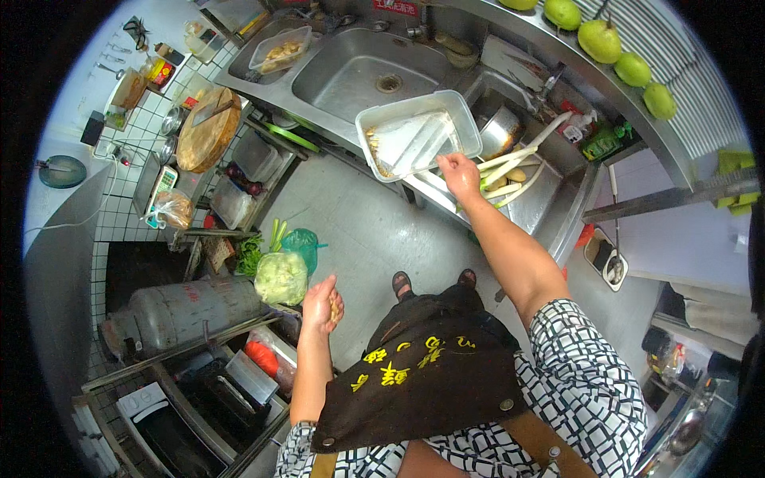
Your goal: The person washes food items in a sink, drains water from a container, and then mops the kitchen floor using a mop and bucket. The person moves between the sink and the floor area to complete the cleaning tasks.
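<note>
My right hand (461, 178) grips the near rim of a clear plastic container (470, 126), tilted over the edge of the steel sink unit. Small tan bits lie along the container's left side. Just right of that hand are long leeks (519, 156) and brownish potatoes (515, 174) in the right basin. My left hand (323, 303) is curled around small tan pieces, low over the floor beside a bagged cabbage (281, 278). What the tan pieces are, I cannot tell.
A large basin (358, 73) is at the back. A cleaver (209, 112) rests on a round wooden chopping block (222, 140) at left. Leafy greens (250, 256) and a gas cylinder (191, 310) stand low at left. A metal shelf with green fruit (599, 42) overhangs the right.
</note>
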A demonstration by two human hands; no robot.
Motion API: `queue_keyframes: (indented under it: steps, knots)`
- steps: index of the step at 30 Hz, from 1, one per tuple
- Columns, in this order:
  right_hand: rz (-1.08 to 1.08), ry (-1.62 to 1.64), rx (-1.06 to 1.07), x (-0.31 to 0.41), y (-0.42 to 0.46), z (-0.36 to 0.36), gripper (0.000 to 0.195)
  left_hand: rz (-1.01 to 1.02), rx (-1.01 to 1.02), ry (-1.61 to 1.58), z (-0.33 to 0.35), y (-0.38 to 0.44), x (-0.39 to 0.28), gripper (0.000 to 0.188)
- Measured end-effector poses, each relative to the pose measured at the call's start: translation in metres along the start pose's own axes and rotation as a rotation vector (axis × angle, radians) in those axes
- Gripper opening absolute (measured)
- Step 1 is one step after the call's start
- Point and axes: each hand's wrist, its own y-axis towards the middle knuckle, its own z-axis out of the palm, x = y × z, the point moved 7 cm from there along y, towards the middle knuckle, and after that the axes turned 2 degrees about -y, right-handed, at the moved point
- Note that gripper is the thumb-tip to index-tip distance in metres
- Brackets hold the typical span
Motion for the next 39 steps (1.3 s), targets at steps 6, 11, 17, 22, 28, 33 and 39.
queue_keyframes:
  steps: [6,11,17,22,28,33,39]
  knots:
    - [-0.411,-0.197,0.009,0.059,0.058,0.016,0.034,-0.059,-0.102,-0.095,-0.034,0.001,0.032,0.039]
    - [0.332,-0.564,-0.338,-0.036,0.089,-0.075,0.051,-0.045,-0.217,-0.155,-0.064,-0.023,0.046,0.040]
    - [0.342,-0.220,0.080,-0.154,0.110,-0.054,0.034,-0.140,-0.161,-0.084,-0.053,0.003,0.052,0.039]
    - [0.410,0.347,0.158,-0.113,0.044,-0.090,0.014,-0.156,-0.010,0.120,0.001,0.038,0.025,0.039]
    - [0.429,0.747,-0.020,-0.116,-0.196,-0.268,0.024,-0.234,0.190,0.283,0.053,0.054,0.030,0.038]
    - [0.470,0.555,-0.644,-0.094,-0.444,-0.427,0.034,-0.295,0.355,0.563,0.088,0.059,0.036,0.039]
    - [0.564,-0.331,-0.698,-0.127,-0.479,-0.443,0.029,-0.353,0.412,0.760,0.122,0.057,0.046,0.040]
